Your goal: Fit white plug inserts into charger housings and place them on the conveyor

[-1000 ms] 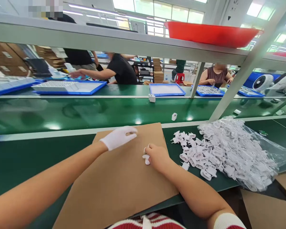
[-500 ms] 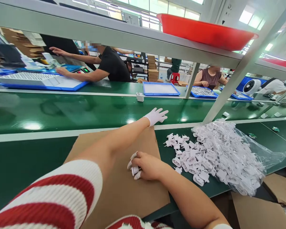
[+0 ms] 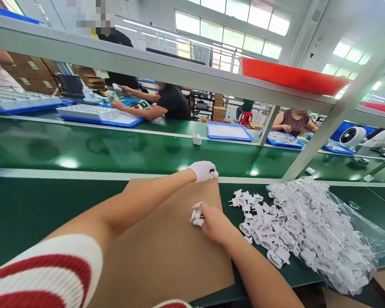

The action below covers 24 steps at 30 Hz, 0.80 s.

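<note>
My left hand (image 3: 204,171), in a white glove, is closed at the near edge of the green conveyor belt, just above the far edge of a brown cardboard sheet (image 3: 167,252). A small part with a dark face (image 3: 212,170) shows between its fingers; its kind is hard to make out. Over the cardboard, my right hand (image 3: 213,220), with white finger cots on the fingertips, is closed on a white plug housing (image 3: 197,217) with metal pins. To the right lies a heap of loose white plug housings (image 3: 263,224), partly inside a clear plastic bag (image 3: 327,231).
A white cube-shaped adapter (image 3: 196,138) sits by the belt's far edge, near a blue-rimmed tray (image 3: 230,131). A slanted post (image 3: 311,141) carries an overhead shelf with a red basin (image 3: 291,77). Several co-workers are across the belt (image 3: 147,152).
My left hand was spread open over the belt; it has drawn back and closed on a small part. My right hand still holds the plug housing. The view has tilted up and turned left.
</note>
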Each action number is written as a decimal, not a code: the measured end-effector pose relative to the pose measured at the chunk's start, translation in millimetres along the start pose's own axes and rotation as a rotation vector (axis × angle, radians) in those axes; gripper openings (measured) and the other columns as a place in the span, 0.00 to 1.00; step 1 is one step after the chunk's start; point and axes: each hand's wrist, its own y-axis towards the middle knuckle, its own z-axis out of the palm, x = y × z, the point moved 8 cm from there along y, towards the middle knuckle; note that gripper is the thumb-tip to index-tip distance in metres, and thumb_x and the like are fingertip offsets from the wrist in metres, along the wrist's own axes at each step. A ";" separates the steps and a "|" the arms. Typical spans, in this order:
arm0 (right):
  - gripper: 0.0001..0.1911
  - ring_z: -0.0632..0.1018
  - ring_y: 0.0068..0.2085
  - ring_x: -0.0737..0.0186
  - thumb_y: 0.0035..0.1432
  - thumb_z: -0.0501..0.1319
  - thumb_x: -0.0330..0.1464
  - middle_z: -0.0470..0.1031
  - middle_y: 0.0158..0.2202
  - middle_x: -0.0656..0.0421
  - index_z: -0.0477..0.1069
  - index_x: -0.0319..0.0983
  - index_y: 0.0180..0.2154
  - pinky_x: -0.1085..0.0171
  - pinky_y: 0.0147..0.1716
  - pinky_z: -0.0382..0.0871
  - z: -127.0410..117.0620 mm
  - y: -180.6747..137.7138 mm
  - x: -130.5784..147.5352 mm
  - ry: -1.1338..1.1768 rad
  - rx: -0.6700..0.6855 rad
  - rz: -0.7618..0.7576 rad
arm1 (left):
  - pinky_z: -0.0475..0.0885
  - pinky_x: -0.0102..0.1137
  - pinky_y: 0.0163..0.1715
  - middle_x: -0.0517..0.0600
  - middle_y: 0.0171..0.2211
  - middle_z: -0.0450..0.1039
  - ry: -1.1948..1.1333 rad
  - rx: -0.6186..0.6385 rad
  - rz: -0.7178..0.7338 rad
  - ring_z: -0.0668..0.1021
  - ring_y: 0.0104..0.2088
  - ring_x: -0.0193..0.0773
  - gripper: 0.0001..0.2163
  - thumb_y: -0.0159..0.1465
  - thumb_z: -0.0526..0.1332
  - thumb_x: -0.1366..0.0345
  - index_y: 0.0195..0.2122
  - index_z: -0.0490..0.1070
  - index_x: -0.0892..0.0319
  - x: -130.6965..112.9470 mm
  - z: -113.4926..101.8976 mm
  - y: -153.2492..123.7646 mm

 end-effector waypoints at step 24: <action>0.09 0.77 0.46 0.58 0.68 0.60 0.30 0.79 0.43 0.55 0.77 0.40 0.47 0.60 0.48 0.71 -25.3 7.2 -17.7 -0.123 -0.291 0.127 | 0.75 0.30 0.45 0.44 0.41 0.83 -0.899 -0.192 -0.261 0.82 0.40 0.41 0.18 0.55 0.70 0.51 0.45 0.81 0.51 5.6 97.6 -162.1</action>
